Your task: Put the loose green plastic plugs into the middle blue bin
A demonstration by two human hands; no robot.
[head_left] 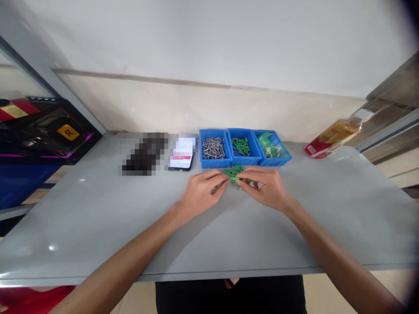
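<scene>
Across the grey bench (98, 218), a bottle (334, 137) leans at the right of the frame, a lit phone (182, 152) lies left of centre beside a blurred dark item (144, 155), and a black case (49, 131) fills the left edge. Blue bins (214, 163) stand just beyond the hands, at centre; the fingers partly block the loose green pile (237, 170). The left hand (204, 189) and right hand (263, 185) are pinched nearly closed, fingertips meeting on a small green piece (233, 178) at mid-frame. Counted: three bins, one phone, one bottle, one piece pinched; the metal screws (213, 148) in the left bin and the piled green pieces overlap too much to count
</scene>
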